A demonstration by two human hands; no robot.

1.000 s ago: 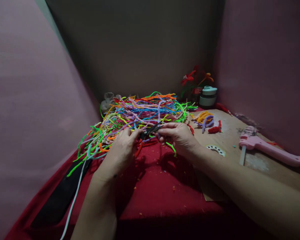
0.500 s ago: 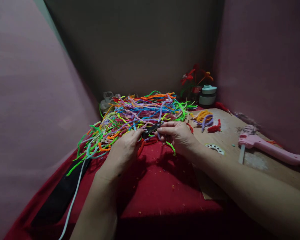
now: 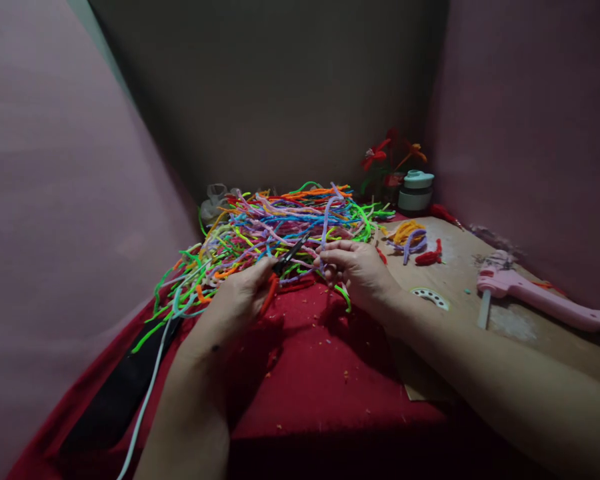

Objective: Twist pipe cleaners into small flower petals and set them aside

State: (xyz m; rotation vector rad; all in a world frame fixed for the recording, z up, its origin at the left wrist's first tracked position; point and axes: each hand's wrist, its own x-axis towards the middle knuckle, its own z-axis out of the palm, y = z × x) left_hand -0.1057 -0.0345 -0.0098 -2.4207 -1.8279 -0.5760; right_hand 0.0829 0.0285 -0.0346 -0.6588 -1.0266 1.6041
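Note:
My left hand (image 3: 243, 290) is closed around a pair of scissors (image 3: 291, 255) with red-orange handles, the dark blades pointing up and to the right. Between the fingertips of my right hand (image 3: 357, 270) is a lilac fuzzy stem (image 3: 326, 220), which stands up from the fingers and bends at its top. A gap separates the blades from my right hand. Behind both hands lies a large heap of fuzzy stems (image 3: 285, 223) in many colours.
A brown board (image 3: 465, 267) on the right bears a pink glue gun (image 3: 545, 297) and small orange, lilac and red stem pieces. Behind stand a lidded jar (image 3: 416, 191) and red flowers (image 3: 375, 155). A white cable (image 3: 153, 383) crosses a black object (image 3: 115, 393) at left.
The scissors and my left hand have moved left and down, away from my right hand. The lilac stem now stands more upright in my right fingers.

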